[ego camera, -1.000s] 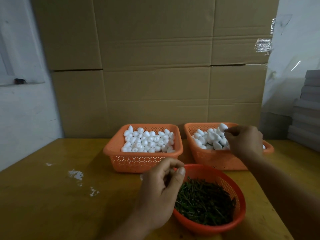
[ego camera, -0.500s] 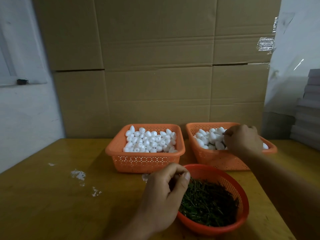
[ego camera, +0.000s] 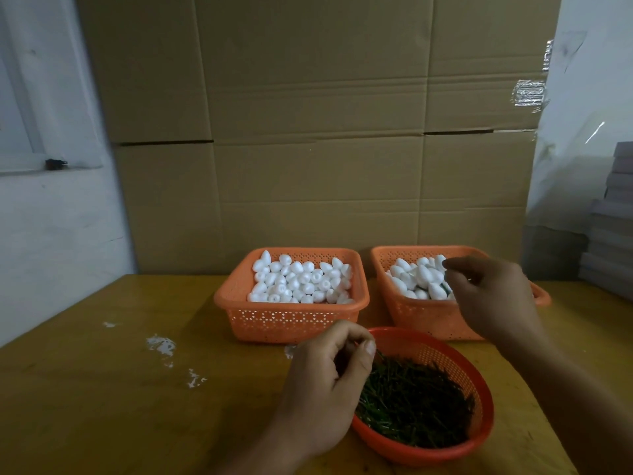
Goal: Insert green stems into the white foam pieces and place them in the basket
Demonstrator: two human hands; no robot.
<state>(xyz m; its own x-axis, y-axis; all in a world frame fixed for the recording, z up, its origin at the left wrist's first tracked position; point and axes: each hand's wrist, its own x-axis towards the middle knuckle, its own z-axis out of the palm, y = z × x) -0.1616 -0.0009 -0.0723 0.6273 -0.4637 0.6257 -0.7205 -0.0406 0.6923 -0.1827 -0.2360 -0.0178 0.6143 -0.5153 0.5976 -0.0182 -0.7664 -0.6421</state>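
Right hand point(ego camera: 493, 299), lifted slightly since before with fingers loosely spread, hovers over one of two rectangular baskets point(ego camera: 291, 320); left hand point(ego camera: 325, 385) pinches above one round stem bowl point(ego camera: 476, 437); yellow table point(ego camera: 102, 389), cardboard wall point(ego camera: 308, 132).

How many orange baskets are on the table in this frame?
3. A rectangular basket of white foam pieces sits centre-back, a second rectangular basket stands to its right under the right hand, and a round basket of green stems is nearest. None appears hidden.
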